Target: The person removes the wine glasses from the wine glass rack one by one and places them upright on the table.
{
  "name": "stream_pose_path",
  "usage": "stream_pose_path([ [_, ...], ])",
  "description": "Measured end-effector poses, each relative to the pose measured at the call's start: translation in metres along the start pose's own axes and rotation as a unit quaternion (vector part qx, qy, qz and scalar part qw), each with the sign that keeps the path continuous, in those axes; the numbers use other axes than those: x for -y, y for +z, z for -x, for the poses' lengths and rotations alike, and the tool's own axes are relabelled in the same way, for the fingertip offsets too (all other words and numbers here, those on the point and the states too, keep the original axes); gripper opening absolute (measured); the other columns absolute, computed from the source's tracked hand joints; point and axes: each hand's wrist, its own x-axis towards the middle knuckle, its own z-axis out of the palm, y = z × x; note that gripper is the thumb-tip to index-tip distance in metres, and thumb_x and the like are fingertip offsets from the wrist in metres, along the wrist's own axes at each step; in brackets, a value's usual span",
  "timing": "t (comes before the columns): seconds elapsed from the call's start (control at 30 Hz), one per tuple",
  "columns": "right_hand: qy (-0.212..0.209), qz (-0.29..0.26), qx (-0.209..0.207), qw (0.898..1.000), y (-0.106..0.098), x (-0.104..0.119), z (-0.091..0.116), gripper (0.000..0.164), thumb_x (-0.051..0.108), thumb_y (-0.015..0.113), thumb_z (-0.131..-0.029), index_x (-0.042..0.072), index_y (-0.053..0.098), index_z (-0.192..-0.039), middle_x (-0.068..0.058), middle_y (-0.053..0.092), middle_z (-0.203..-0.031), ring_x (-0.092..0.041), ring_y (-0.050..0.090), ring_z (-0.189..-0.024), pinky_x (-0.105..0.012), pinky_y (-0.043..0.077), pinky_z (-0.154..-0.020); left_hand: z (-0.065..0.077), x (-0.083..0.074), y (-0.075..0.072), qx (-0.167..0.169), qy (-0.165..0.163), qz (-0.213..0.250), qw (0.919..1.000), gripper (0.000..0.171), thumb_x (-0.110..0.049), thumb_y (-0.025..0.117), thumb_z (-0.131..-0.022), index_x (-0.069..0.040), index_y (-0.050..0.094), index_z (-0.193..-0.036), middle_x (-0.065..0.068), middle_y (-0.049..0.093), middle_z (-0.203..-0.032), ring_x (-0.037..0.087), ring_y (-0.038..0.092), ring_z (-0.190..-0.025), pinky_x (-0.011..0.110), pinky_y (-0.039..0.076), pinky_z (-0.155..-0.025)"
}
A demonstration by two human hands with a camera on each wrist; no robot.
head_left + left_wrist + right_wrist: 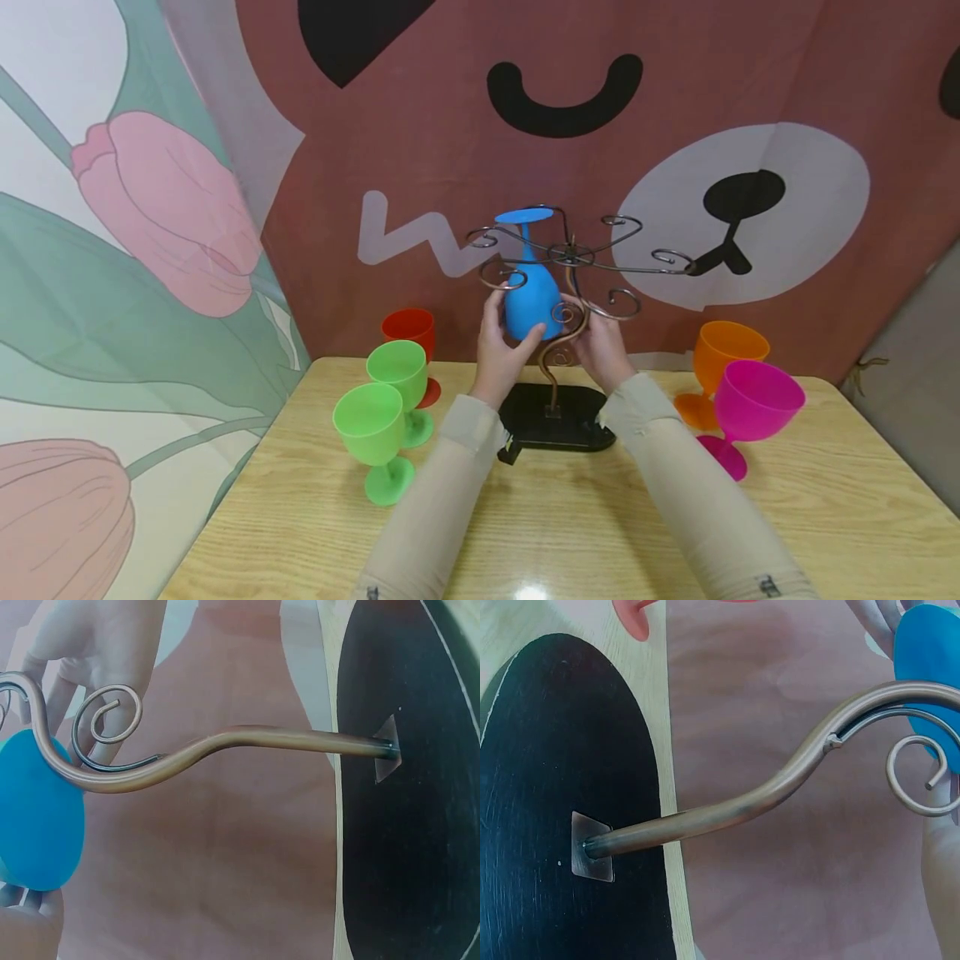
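Observation:
A blue plastic goblet [531, 304] hangs upside down in the air, foot up, among the curled arms of a metal stand [572, 254]. My left hand [504, 354] grips its bowl from the left, the thumb across the front near the rim. My right hand [600, 342] reaches behind the stand's wavy post and holds the bowl's right side; the post partly hides its fingers. In the left wrist view the goblet [37, 817] lies between both hands. The right wrist view shows part of the goblet [922, 652] behind the post [742, 806].
The stand's black base [558, 433] rests on the wooden table [525, 517]. Two green goblets [369, 425] and a red one [411, 327] stand upright at left. Orange [727, 350] and magenta [757, 400] goblets stand at right. A printed cloth [420, 167] hangs behind.

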Motion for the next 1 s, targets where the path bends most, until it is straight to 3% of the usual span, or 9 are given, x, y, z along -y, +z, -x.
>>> stream_pose_path([
  [0.13,-0.002,-0.001,0.002,1.000,0.001,0.001,0.001,0.037,0.032,0.034,-0.112,0.014,0.067,-0.119,0.000,0.064,-0.107,-0.013,0.059,-0.103,-0.028,0.053,-0.088,0.001,-0.002,-0.001,0.013,-0.026,-0.008,0.9995,0.081,-0.021,0.077,-0.092,-0.020,0.029,-0.157,0.009,0.044,-0.154,0.025,0.047,-0.137,0.045,0.044,-0.110],
  [0.3,0.004,0.010,0.010,1.000,0.002,0.002,0.003,0.041,0.035,0.029,-0.113,0.013,0.062,-0.121,0.003,0.064,-0.115,-0.011,0.057,-0.113,-0.029,0.051,-0.097,-0.002,-0.005,-0.002,0.007,-0.046,0.006,0.9989,0.079,-0.026,0.076,-0.093,-0.024,0.031,-0.158,0.007,0.043,-0.155,0.025,0.046,-0.138,0.046,0.044,-0.110],
  [0.53,-0.007,-0.007,0.015,1.000,0.005,0.002,0.007,0.049,0.029,0.025,-0.113,0.018,0.072,-0.107,0.005,0.071,-0.114,-0.011,0.062,-0.106,-0.028,0.052,-0.087,-0.006,-0.014,-0.006,-0.009,-0.070,0.018,0.9973,0.076,-0.029,0.074,-0.094,-0.026,0.033,-0.157,0.005,0.044,-0.155,0.026,0.046,-0.137,0.047,0.045,-0.109],
  [0.77,0.008,0.005,0.019,1.000,0.005,-0.001,0.009,0.052,0.042,0.021,-0.112,0.019,0.068,-0.109,0.007,0.065,-0.121,-0.008,0.060,-0.117,-0.039,0.043,-0.110,-0.007,-0.022,-0.007,-0.012,-0.084,0.026,0.9960,0.075,-0.026,0.072,-0.095,-0.024,0.031,-0.158,0.007,0.042,-0.156,0.029,0.045,-0.137,0.050,0.046,-0.108],
  [0.93,0.011,0.000,0.019,1.000,0.003,-0.002,0.010,0.060,0.044,0.018,-0.112,0.020,0.072,-0.102,0.007,0.069,-0.116,-0.010,0.064,-0.108,-0.046,0.041,-0.111,-0.005,-0.019,-0.008,-0.017,-0.110,0.051,0.9925,0.074,-0.028,0.071,-0.096,-0.023,0.030,-0.157,0.009,0.041,-0.155,0.030,0.044,-0.138,0.051,0.044,-0.109],
  [1.0,0.009,0.010,0.018,1.000,0.002,-0.003,0.011,0.061,0.043,0.018,-0.112,0.022,0.074,-0.100,0.007,0.071,-0.113,-0.012,0.065,-0.103,-0.044,0.044,-0.107,-0.004,-0.017,-0.009,-0.019,-0.126,0.061,0.9900,0.073,-0.031,0.070,-0.096,-0.024,0.030,-0.157,0.009,0.040,-0.156,0.031,0.044,-0.138,0.050,0.044,-0.109],
])
